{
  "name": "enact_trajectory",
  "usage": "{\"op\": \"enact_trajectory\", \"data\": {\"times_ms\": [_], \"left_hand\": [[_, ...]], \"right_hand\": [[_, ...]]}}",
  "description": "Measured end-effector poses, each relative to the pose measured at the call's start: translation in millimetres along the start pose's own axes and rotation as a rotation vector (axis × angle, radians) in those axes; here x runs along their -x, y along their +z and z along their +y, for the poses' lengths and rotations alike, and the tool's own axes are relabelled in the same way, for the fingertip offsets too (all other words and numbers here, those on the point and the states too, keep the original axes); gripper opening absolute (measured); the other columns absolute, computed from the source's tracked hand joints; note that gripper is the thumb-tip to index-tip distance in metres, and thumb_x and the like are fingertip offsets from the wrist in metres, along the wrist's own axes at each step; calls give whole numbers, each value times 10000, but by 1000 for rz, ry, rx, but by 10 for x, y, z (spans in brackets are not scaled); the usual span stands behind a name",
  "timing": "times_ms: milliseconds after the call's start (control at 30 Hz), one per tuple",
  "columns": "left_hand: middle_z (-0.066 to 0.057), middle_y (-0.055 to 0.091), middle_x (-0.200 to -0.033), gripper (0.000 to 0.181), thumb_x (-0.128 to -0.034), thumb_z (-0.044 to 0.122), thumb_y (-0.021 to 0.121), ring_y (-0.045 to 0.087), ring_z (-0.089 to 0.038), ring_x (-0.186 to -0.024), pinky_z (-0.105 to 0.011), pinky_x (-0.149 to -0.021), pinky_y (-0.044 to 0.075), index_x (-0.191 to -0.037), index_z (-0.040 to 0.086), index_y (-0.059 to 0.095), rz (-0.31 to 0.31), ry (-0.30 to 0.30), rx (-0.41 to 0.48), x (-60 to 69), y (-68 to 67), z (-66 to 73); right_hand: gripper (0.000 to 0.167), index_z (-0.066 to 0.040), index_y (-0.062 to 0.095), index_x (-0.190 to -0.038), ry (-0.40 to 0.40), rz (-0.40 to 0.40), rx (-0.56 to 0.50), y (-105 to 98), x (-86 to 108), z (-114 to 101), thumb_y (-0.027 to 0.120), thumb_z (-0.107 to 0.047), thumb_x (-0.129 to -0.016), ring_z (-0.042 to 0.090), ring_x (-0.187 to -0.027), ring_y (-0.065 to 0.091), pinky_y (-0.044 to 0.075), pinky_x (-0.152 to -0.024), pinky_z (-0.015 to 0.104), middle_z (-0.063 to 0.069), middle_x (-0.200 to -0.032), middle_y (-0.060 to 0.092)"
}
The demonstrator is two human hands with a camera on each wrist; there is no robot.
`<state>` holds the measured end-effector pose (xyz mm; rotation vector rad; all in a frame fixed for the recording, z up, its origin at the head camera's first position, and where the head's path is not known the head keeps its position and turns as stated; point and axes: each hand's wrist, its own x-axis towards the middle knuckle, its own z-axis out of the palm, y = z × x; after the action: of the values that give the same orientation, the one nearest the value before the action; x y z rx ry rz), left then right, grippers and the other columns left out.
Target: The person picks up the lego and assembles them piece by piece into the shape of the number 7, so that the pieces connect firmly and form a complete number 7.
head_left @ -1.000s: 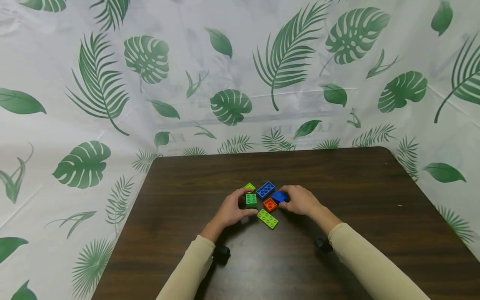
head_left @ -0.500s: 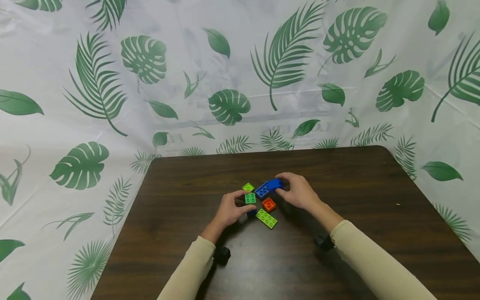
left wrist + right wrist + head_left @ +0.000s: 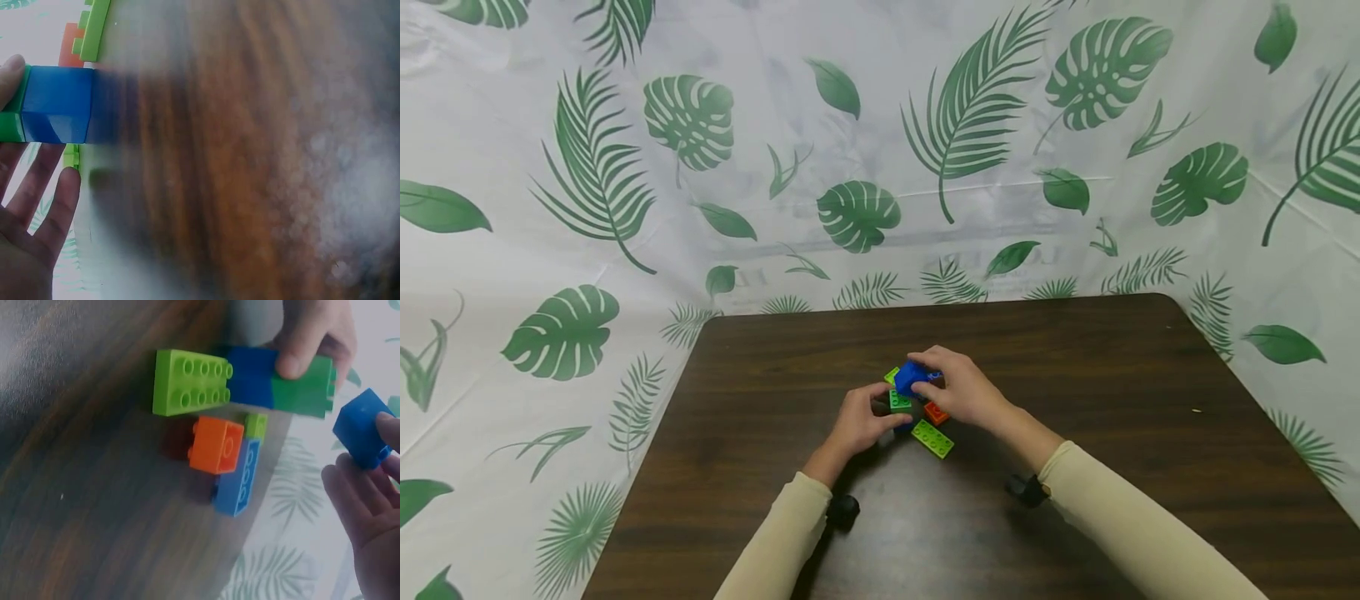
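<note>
My left hand [image 3: 856,423] pinches a green building brick [image 3: 900,401] between thumb and fingers. That brick sits on top of a blue brick [image 3: 57,105], which stands on the table. In my right hand [image 3: 967,390] is another blue brick [image 3: 910,378], pinched by thumb and fingertips. It is tilted and hangs just above and behind the green brick, apart from it in the right wrist view. An orange brick [image 3: 215,445] and a lime eight-stud brick [image 3: 933,438] lie close by, to the right of the green-and-blue stack.
Behind the orange brick lies a long blue brick [image 3: 237,478], its hollow underside showing. A small lime brick [image 3: 255,426] is partly hidden by my right hand's brick in the head view. The dark wooden table [image 3: 760,375] ends at a leaf-patterned sheet [image 3: 865,125].
My right hand has lifted the blue brick from beside the orange one and carried it left, over the long blue brick, to the green brick. My left hand has hardly moved.
</note>
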<state>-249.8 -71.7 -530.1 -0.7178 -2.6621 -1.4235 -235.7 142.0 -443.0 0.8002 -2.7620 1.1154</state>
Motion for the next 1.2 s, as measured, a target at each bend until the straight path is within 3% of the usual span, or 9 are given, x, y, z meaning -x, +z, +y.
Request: {"op": "enact_trajectory", "data": {"times_ms": [300, 700, 867, 1200], "left_hand": [[18, 716, -1075, 359, -805, 277, 830, 656, -112, -962, -332, -826, 538, -1120, 149, 715, 10, 38, 35, 5, 11, -19], [50, 709, -1078, 357, -812, 270, 824, 659, -91, -956, -302, -803, 543, -1139, 181, 710, -14, 24, 83, 6, -4, -2], [35, 709, -1088, 352, -822, 254, 816, 656, -127, -991, -358, -831, 542, -1148, 172, 709, -15, 45, 95, 1, -1, -11], [46, 709, -1097, 364, -827, 276, 809, 654, -108, -991, -337, -835, 538, -1160, 173, 704, -38, 45, 111, 7, -13, -25]], "right_hand": [[412, -83, 631, -1292, -95, -11, 73, 125, -2, -78, 731, -170, -901, 193, -1017, 616, 539, -876, 397, 29, -1173, 616], [374, -84, 654, -1267, -182, -17, 113, 124, -29, -77, 714, -199, -916, 155, -979, 622, 546, -823, 349, 1, -1159, 618], [378, -89, 663, -1268, -182, -8, 138, 132, -48, -77, 714, -217, -916, 155, -968, 632, 546, -811, 334, -2, -1149, 628], [395, -103, 671, -1271, -160, -6, 179, 164, -61, -97, 731, -229, -902, 162, -874, 652, 541, -735, 281, -18, -1075, 632]]}}
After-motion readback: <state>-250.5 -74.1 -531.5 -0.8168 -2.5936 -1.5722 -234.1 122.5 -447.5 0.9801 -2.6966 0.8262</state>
